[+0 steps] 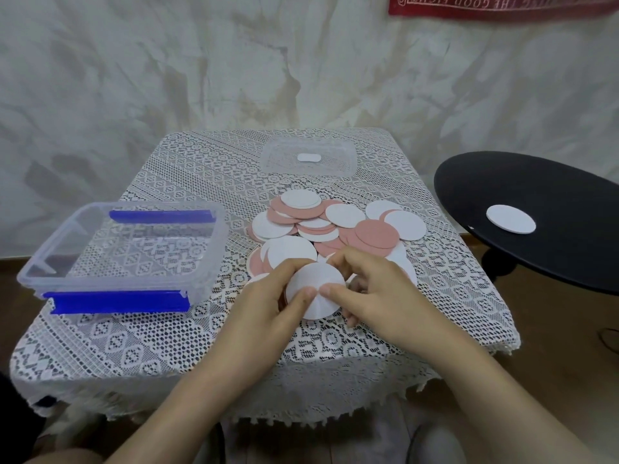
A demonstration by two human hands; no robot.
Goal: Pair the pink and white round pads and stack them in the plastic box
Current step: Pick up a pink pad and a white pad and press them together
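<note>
- Clear plastic box [124,249] with blue latches, at 9 o'clock on the lace tablecloth [187,333]; it holds no pads, and the lace pattern shows through its floor.
- Clear lid [310,159], lying flat at 12 o'clock on the table, well apart from the box; a white oval label sits at its centre.
- Pile of pink and white round pads [330,226], loose and overlapping at the table's centre, between the lid and the hands; white faces and pink faces are mixed, several pads lying partly under others.
- Black round stool [542,209] at 3 o'clock, beside the table; one single white pad [510,219] lies on its seat, apart from the pile.
- Held white pad [316,291], at 6 o'clock of the pile and just beside its nearest pads, raised at a tilt toward the camera; a sliver of pink shows at its left edge, whether from a second pad behind it cannot be told.
- Left hand [268,309], pinching the held pad's left edge, thumb on the white face, fingers curled behind.
- Right hand [371,296], pinching the same pad's right edge, thumb tip on the white face just beside the left thumb, forefinger arched over the top rim.
- Red banner [502,3] with pale lettering on the wall at 1 o'clock.
</note>
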